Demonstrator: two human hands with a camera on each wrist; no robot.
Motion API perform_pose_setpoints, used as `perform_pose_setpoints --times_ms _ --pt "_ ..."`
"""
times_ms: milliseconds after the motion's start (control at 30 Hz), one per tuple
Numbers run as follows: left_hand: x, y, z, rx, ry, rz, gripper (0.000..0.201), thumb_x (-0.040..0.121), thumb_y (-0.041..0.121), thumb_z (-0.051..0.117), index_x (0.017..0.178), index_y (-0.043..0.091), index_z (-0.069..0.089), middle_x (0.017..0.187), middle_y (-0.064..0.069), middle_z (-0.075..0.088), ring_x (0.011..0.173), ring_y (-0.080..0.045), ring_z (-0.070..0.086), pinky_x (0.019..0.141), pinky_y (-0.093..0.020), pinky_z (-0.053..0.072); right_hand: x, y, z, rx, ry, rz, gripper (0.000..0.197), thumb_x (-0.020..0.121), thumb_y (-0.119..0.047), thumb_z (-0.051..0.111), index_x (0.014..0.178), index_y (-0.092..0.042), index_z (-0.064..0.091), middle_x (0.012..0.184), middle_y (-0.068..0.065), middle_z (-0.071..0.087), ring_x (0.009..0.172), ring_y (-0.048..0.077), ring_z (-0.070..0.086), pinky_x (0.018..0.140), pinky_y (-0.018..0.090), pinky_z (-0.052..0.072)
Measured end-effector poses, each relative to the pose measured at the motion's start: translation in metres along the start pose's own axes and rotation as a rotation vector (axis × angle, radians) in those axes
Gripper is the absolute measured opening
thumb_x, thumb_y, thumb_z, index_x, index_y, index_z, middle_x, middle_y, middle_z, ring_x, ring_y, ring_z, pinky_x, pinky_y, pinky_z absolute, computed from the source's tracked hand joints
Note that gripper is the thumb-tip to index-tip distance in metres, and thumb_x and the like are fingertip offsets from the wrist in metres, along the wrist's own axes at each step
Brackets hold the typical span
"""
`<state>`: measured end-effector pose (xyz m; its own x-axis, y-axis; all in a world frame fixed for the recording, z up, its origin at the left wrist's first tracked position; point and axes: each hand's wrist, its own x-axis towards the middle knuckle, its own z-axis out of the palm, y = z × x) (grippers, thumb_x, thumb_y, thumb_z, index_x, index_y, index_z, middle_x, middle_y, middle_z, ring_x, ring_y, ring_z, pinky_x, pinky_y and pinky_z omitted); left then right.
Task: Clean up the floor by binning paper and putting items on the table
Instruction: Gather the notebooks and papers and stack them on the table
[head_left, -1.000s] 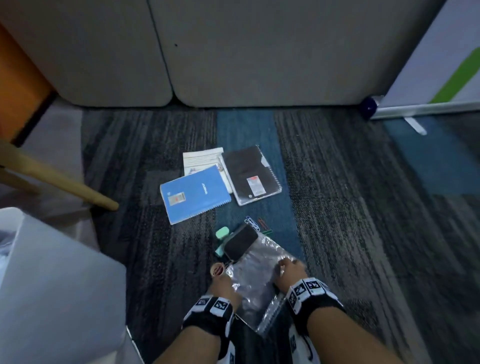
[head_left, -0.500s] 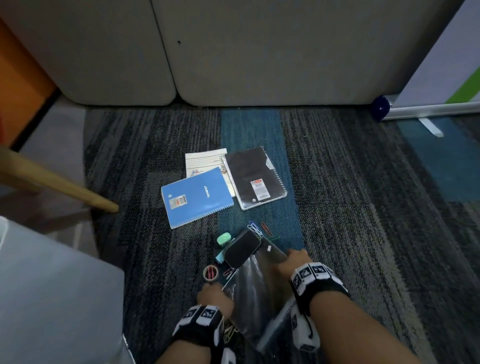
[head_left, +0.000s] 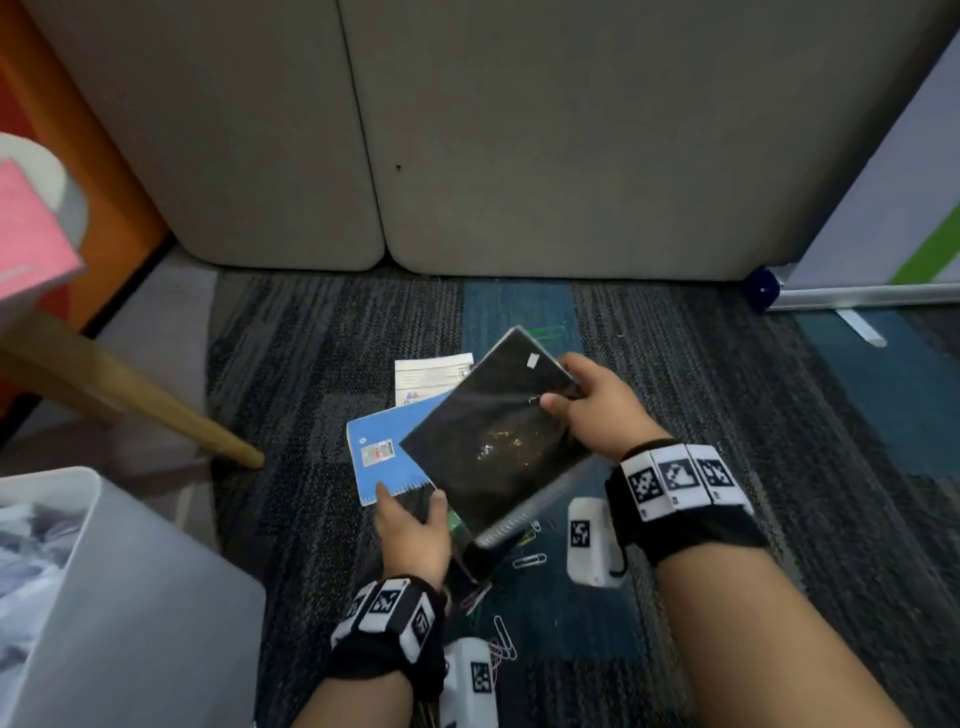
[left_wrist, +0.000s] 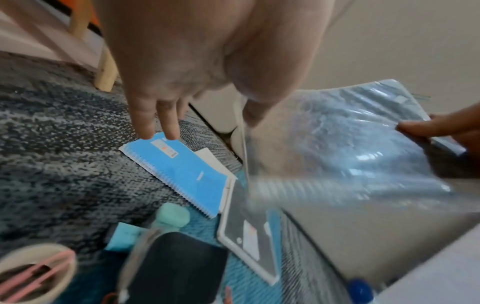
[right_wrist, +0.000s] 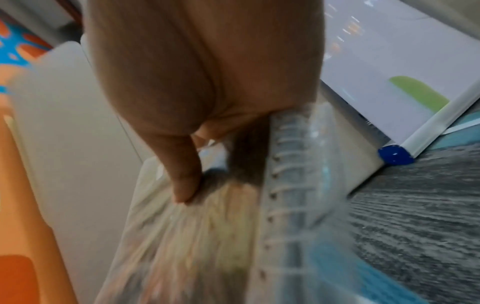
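A dark spiral notebook in clear plastic wrap (head_left: 493, 436) is held tilted above the carpet. My right hand (head_left: 566, 395) grips its far right edge, thumb on top (right_wrist: 187, 185). My left hand (head_left: 410, 519) is at its near left corner with straight fingers (left_wrist: 161, 123) pointing down and only the thumb touching the wrap's edge. On the carpet beneath lie a blue spiral notebook (head_left: 384, 457), a white printed sheet (head_left: 431, 374) and a second black notebook (left_wrist: 249, 242), which is hidden in the head view.
A white bin (head_left: 104, 597) with crumpled paper stands at the near left, beside a wooden table leg (head_left: 145, 410). Paper clips (head_left: 530, 558), a mint eraser (left_wrist: 172, 216), a black case (left_wrist: 176, 265) and a tape roll (left_wrist: 33, 265) lie on the carpet. A grey sofa (head_left: 467, 130) closes the far side.
The wrapped notebook lay on the carpet under both hands. It has since come up off the floor and forward in my right hand, and my left hand has slid to its near corner.
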<state>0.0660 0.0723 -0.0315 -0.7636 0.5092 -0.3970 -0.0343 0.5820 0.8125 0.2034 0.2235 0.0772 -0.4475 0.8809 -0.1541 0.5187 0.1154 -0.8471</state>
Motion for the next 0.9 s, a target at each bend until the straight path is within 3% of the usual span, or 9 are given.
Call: perform_pose_setpoints --times_ms 67,167,267,400,500,633,767,833,900 --pt "0.001 0.016 -0.008 -0.236 0.019 -0.093 0.073 0.093 0.040 0.052 0.149 0.012 0.015 0.148 -0.017 0.032 0.131 -0.035 0.039 0.106 -0.042 0.033 -0.001 -0.019 0.003 0.188 0.091 -0.056 0.016 0.087 -0.010 0.063 0.087 -0.025 0.057 0.081 -0.004 0.066 0.078 0.017 0.062 0.079 0.032 0.049" --pt "0.001 0.043 -0.029 -0.765 -0.265 -0.246 0.057 0.091 0.056 0.042 0.136 0.021 0.038 0.127 -0.008 0.052 0.112 -0.031 0.057 0.097 -0.042 0.039 0.002 -0.040 0.023 0.432 0.170 -0.045 0.017 0.089 -0.009 0.060 0.087 -0.026 0.057 0.087 0.003 0.069 0.076 0.021 0.064 0.079 0.040 0.054" --pt "0.004 0.072 -0.056 -1.064 -0.360 -0.181 0.027 0.092 0.037 0.050 0.113 0.020 0.055 0.101 -0.008 0.062 0.096 -0.025 0.062 0.088 -0.038 0.046 0.003 -0.052 0.050 0.626 0.107 0.016 0.016 0.089 -0.008 0.060 0.090 -0.024 0.058 0.099 0.015 0.071 0.090 0.031 0.068 0.087 0.049 0.055" --pt "0.016 0.086 -0.098 -0.979 -0.140 0.055 0.036 0.090 0.007 0.056 0.126 0.013 0.055 0.119 -0.011 0.066 0.109 -0.027 0.063 0.092 -0.044 0.049 0.004 -0.050 0.086 0.680 -0.086 0.171 0.027 0.085 -0.005 0.064 0.111 -0.010 0.057 0.105 0.017 0.070 0.095 0.033 0.068 0.089 0.048 0.054" --pt "0.017 0.090 -0.132 -0.727 0.052 0.232 0.029 0.088 -0.001 0.059 0.113 0.014 0.059 0.112 -0.010 0.068 0.103 -0.026 0.064 0.097 -0.042 0.047 0.004 -0.046 0.106 0.613 -0.192 0.297 0.051 0.083 -0.008 0.067 0.127 -0.010 0.041 0.098 0.013 0.066 0.085 0.029 0.062 0.073 0.036 0.049" --pt "0.009 0.097 -0.169 -0.295 0.156 0.454 0.027 0.085 0.003 0.064 0.100 0.025 0.060 0.094 0.012 0.067 0.087 -0.002 0.061 0.083 -0.022 0.042 0.005 -0.053 0.120 0.313 -0.111 0.191 0.090 0.083 -0.023 0.071 0.149 -0.019 0.010 0.145 0.013 0.040 0.130 0.029 0.044 0.099 0.036 0.039" --pt "0.004 0.100 -0.192 -0.246 0.100 0.505 0.038 0.084 0.003 0.065 0.089 0.040 0.062 0.088 0.020 0.070 0.087 0.003 0.065 0.076 -0.016 0.048 0.002 -0.075 0.133 0.284 -0.285 0.052 0.069 0.089 -0.032 0.063 0.147 -0.030 0.025 0.149 -0.001 0.035 0.139 0.021 0.033 0.108 0.033 0.033" --pt "-0.001 0.103 -0.197 -0.270 0.123 0.529 0.032 0.085 0.006 0.065 0.095 0.035 0.060 0.091 0.014 0.071 0.087 -0.001 0.066 0.076 -0.020 0.050 0.002 -0.082 0.142 0.356 -0.370 0.006 0.037 0.091 -0.030 0.060 0.126 -0.034 0.051 0.133 -0.004 0.055 0.126 0.015 0.049 0.102 0.027 0.041" --pt "-0.004 0.106 -0.198 -0.297 0.181 0.544 0.024 0.086 0.012 0.065 0.094 0.032 0.054 0.088 0.006 0.071 0.080 -0.008 0.068 0.074 -0.027 0.052 0.000 -0.089 0.148 0.472 -0.379 -0.009 0.013 0.095 -0.020 0.054 0.105 -0.019 0.062 0.114 0.011 0.068 0.098 0.013 0.063 0.086 0.020 0.048"
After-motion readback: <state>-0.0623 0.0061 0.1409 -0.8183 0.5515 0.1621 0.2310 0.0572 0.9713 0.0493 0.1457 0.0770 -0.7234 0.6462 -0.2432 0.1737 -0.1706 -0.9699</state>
